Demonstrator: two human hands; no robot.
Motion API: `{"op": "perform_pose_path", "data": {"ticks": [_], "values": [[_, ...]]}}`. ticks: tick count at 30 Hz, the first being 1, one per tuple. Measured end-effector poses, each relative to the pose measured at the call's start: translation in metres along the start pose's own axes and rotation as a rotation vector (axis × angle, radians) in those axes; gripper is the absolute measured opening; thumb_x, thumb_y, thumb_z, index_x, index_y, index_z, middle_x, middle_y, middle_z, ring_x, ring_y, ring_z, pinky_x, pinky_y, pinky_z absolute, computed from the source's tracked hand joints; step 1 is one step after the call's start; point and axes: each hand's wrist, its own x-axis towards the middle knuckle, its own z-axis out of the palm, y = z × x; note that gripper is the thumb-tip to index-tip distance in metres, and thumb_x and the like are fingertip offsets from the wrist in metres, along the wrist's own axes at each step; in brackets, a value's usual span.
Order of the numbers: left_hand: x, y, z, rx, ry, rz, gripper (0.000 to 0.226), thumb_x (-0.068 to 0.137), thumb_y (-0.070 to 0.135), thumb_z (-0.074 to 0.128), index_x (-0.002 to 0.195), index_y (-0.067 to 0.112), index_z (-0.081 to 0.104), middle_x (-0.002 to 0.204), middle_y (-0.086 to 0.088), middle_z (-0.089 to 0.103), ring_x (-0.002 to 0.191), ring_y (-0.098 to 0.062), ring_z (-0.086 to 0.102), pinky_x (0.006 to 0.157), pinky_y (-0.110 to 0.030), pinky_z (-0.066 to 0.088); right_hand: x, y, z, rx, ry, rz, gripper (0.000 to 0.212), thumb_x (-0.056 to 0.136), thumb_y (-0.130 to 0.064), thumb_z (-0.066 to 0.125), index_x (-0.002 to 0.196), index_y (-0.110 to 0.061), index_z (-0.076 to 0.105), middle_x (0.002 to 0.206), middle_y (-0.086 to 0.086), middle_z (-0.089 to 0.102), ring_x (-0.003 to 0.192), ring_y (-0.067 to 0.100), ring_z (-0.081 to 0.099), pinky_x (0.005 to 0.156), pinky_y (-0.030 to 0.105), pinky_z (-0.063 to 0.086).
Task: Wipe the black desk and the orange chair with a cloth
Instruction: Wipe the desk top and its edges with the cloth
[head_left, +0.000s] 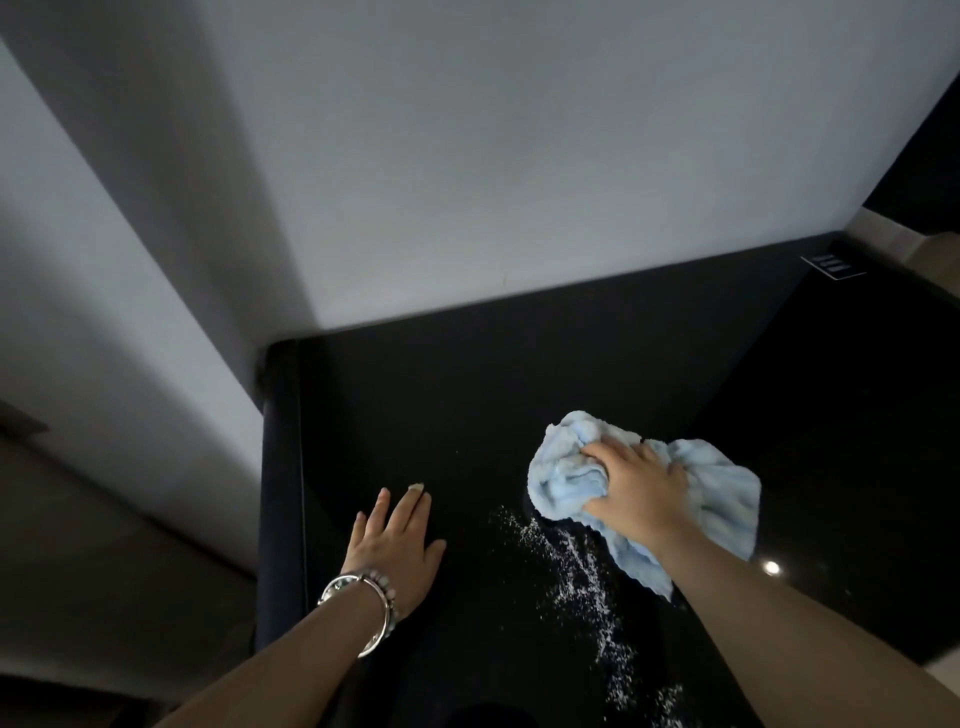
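No legible text anywhere; only blurred pale marks on a small dark label (832, 266) at the black desk's (519, 374) far corner.

Glossy black desk (467, 405), crumpled light-blue cloth (571, 478) on it, white crumbs (587, 571) scattered beside, small dark card (832, 266) at far corner

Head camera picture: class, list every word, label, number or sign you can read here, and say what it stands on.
No text can be read.
Small dark card at the far right corner of the black desk: pale lines of print, too small and blurred to read.
Blue cloth, bracelets, wall: no writing visible.
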Motion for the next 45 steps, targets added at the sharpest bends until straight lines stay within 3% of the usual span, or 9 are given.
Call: {"op": "perform_pose_path", "data": {"ticks": [3,8,13,17,20,26,35,42,45], "values": [[-0.006,-0.001,0.005,-0.009,-0.009,-0.002,0.061,0.099,0.043,0.025,0.15,0.02,-0.001,0.157,0.009,-0.011,0.145,-0.023,-0.012,0.118,-0.04,0.0,-0.021,-0.001,0.004,0.084,0.103,-0.076,0.036,0.077,-0.023,0.057,0.111,-0.035,0.059,0.105,-0.01,0.063,0.11,0.017,0.052,0.09,0.034,0.04],[-0.013,0.0,0.006,-0.015,-0.01,0.018,0.06,0.1,0.042,0.024,0.15,0.02,-0.001,0.157,0.01,-0.011,0.144,-0.023,-0.013,0.118,-0.039,-0.001,-0.05,-0.006,-0.007,0.426,-0.206,-0.098,0.034,0.078,-0.013,0.06,0.109,-0.025,0.061,0.09,-0.006,0.059,0.084,0.013,0.055,0.083,0.028,0.048],[-0.015,-0.005,0.006,0.049,-0.01,0.066,0.058,0.1,0.041,0.023,0.15,0.021,0.001,0.157,0.011,-0.01,0.145,-0.021,-0.01,0.119,-0.036,0.003,-0.011,0.0,-0.035,0.635,0.268,0.203,0.022,0.083,-0.012,0.056,0.103,-0.023,0.057,0.075,-0.004,0.056,0.076,0.021,0.056,0.072,0.034,0.046],[-0.011,-0.016,-0.002,0.159,-0.023,0.063,0.056,0.099,0.044,0.023,0.149,0.031,0.0,0.157,0.008,-0.012,0.144,-0.029,-0.009,0.118,-0.041,0.004,0.011,-0.003,-0.02,0.238,-0.015,0.381,0.041,0.079,-0.046,0.047,0.12,-0.041,0.042,0.121,-0.002,0.052,0.116,0.029,0.046,0.095,0.048,0.037],[-0.008,-0.026,-0.003,0.14,-0.064,0.035,0.06,0.098,0.048,0.026,0.146,0.04,-0.008,0.155,0.009,-0.02,0.142,-0.036,-0.016,0.117,-0.046,0.001,0.023,-0.023,-0.005,0.048,-0.176,0.272,0.066,0.087,-0.054,0.042,0.144,-0.046,0.01,0.157,-0.008,0.008,0.138,0.032,0.018,0.103,0.055,0.027],[-0.004,-0.036,-0.008,0.17,-0.111,0.099,0.061,0.097,0.05,0.026,0.144,0.042,-0.012,0.155,0.01,-0.021,0.141,-0.035,-0.02,0.117,-0.043,-0.004,0.06,-0.079,-0.007,0.032,-0.199,-0.015,0.065,0.091,-0.048,0.044,0.145,-0.048,0.009,0.158,-0.014,-0.001,0.143,0.03,0.009,0.108,0.058,0.022],[-0.005,-0.044,0.002,-0.032,0.037,0.051,0.064,0.098,0.039,0.032,0.148,0.03,-0.005,0.156,0.013,-0.006,0.144,-0.024,-0.015,0.116,-0.035,-0.007,0.022,-0.104,0.003,-0.067,-0.084,-0.558,0.03,0.087,-0.028,0.05,0.112,-0.043,0.054,0.124,-0.02,0.05,0.125,0.017,0.035,0.092,0.037,0.031],[-0.007,-0.036,0.002,-0.087,0.027,0.018,0.057,0.099,0.041,0.028,0.15,0.026,0.006,0.157,0.013,-0.006,0.144,-0.025,-0.013,0.117,-0.037,-0.004,-0.007,-0.026,-0.018,0.126,-0.255,-0.502,0.032,0.087,-0.01,0.055,0.11,-0.028,0.067,0.116,-0.01,0.06,0.115,0.012,0.048,0.101,0.029,0.035],[-0.007,-0.032,0.002,-0.097,0.034,0.002,0.058,0.099,0.041,0.028,0.15,0.026,0.006,0.157,0.013,-0.007,0.144,-0.026,-0.013,0.118,-0.037,-0.003,0.0,-0.005,-0.031,0.394,0.006,-0.269,0.041,0.084,0.0,0.053,0.117,-0.02,0.065,0.126,0.001,0.059,0.119,0.021,0.052,0.101,0.034,0.039]]}}
